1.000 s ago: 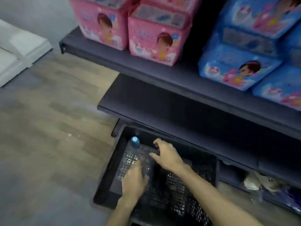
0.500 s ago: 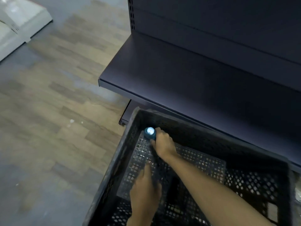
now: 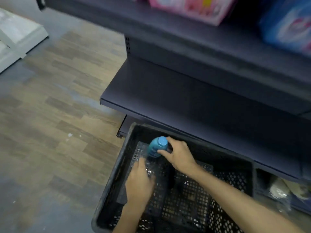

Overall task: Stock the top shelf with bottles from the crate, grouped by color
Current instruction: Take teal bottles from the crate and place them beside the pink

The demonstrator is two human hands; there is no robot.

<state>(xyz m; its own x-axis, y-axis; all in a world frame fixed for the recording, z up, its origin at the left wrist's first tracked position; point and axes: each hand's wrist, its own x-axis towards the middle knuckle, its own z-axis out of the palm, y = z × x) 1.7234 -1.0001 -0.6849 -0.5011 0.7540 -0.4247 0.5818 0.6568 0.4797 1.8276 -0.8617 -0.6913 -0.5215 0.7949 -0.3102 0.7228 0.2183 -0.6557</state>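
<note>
- Blue-capped bottle with a blue body (image 3: 157, 147) stood upright in the far left corner of the black perforated plastic crate (image 3: 235, 167), its round cap facing up toward the camera.
- Right hand (image 3: 179, 154) reached in from the lower right, its forearm crossing over the crate, and grasped the bottle just below the cap, with fingers curled round the far side and the thumb on the near side.
- Left hand (image 3: 138, 182) was lower in the crate, near its left wall, palm down with the fingers stretched forward over the glinting clear wrapping on the crate floor; motion blur hid whether it held anything, so its grip could not be told.
- The crate sat on the wood-patterned plank floor (image 3: 55, 115), pushed up against the base of the dark grey metal shelving unit (image 3: 185, 98).
- The lower shelf board of that unit jutted out just above the crate's far rim.
- On the higher shelf, at the top edge of the view, a pink printed package (image 3: 190, 7) lay to the left of a blue printed package (image 3: 286, 26), both blurred.
- To the right of the crate, under the lower shelf, some pale wrapped goods (image 3: 282, 190) showed dimly.
- A light grey platform (image 3: 15, 37) lay on the floor at the far left.
</note>
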